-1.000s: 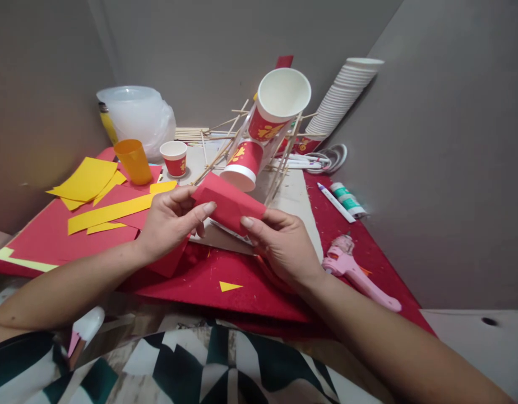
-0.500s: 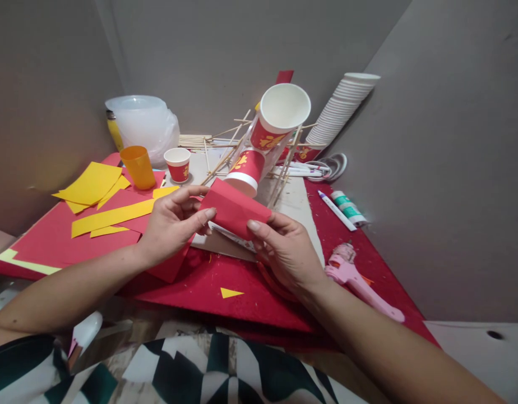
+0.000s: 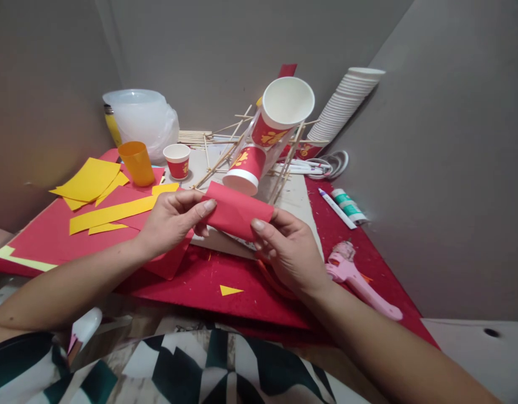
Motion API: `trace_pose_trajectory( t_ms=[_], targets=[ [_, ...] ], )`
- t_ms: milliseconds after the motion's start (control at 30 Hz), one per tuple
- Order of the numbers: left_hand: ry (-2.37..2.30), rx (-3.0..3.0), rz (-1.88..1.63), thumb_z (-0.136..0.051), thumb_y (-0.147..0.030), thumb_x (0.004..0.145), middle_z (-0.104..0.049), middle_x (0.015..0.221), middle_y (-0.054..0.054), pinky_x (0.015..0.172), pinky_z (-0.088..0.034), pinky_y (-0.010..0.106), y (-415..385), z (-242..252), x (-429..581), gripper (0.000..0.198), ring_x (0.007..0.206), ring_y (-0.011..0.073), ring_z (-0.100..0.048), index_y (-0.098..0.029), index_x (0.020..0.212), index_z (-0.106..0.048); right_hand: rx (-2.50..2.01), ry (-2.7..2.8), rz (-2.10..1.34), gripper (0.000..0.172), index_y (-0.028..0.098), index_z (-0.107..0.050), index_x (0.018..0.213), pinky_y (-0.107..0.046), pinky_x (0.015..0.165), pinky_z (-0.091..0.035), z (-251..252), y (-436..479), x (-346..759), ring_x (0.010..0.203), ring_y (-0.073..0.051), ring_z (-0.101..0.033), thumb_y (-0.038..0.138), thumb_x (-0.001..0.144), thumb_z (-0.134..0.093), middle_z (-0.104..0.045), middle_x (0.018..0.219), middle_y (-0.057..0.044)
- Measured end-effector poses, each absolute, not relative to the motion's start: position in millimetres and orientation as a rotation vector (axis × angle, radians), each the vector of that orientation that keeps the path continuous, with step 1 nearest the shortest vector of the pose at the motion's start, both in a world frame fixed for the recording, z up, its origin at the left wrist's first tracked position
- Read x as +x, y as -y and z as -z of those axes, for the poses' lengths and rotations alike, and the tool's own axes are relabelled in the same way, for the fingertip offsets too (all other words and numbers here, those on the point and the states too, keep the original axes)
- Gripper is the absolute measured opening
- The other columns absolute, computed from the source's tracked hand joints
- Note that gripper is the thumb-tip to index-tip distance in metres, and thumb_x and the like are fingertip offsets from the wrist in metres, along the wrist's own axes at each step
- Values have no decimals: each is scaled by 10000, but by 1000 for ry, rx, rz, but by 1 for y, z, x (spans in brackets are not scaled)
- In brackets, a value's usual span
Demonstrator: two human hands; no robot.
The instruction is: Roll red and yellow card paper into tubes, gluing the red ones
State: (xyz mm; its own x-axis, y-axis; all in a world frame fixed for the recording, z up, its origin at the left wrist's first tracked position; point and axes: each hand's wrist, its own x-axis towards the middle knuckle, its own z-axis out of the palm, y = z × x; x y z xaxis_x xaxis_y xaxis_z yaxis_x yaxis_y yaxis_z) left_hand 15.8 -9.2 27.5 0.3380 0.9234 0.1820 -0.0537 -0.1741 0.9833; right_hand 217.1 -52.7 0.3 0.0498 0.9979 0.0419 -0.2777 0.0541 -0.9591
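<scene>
A small piece of red paper (image 3: 237, 212) is held up above the table between both hands. My left hand (image 3: 177, 216) pinches its left end, thumb on the near face. The right end is gripped by my right hand (image 3: 286, 244), its thumb on the front and fingers behind. Just beyond the paper stands a structure of thin wooden sticks (image 3: 219, 168) carrying paper cups; the upper cup (image 3: 288, 101) shows its open mouth and the lower cup (image 3: 244, 168) its white base. Orange scissor handles (image 3: 271, 280) lie partly hidden under my right hand.
On the left are yellow paper sheets (image 3: 88, 179), an orange cup (image 3: 137, 163), a small paper cup (image 3: 177, 163) and a white plastic tub (image 3: 137, 118). To the right lie a pink glue gun (image 3: 362, 280), a marker (image 3: 337, 209), a green-and-white roll (image 3: 349, 206) and leaning stacked cups (image 3: 347, 104).
The red paper looks slightly flatter and less creased toward me, with both hands still on it. The view has shifted a little; the things on the table stay in place.
</scene>
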Motion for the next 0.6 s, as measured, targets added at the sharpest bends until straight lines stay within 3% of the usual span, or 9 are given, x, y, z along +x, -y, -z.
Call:
trace_pose_trajectory(
  t_ms=[200,333,500,600],
  targets=[
    [-849,1427,-1044,-834,-421,766,-592,469,-29,364,-396,163,9,-31,14,317,372,84,-537,-168,651,-681,-984,974,-1270,281,229,-790,886,-224,459,-349,-3,55,215,473,-79,-364,374,659,-871,-483,512,74],
    [-848,1438,-1110,-846,-409,750,-500,415,-61,324,-311,172,11,-32,17,297,329,50,-395,-179,635,-699,-983,948,-1281,236,241,-803,820,-242,477,-377,-5,55,213,477,-85,-356,376,643,-881,-452,487,76],
    [-848,1462,-1129,-851,-417,740,-476,389,-60,333,-286,180,11,-32,18,312,344,48,-350,-181,602,-699,-1001,912,-1307,276,231,-802,809,-217,457,-358,-6,54,213,487,-69,-365,388,603,-896,-554,550,56],
    [-867,1468,-1144,-853,-422,732,-478,390,-59,325,-273,180,11,-32,18,305,347,53,-353,-185,611,-704,-1004,915,-1317,273,221,-797,789,-221,474,-394,-6,54,213,496,-77,-391,387,597,-900,-507,510,66]
  ],
)
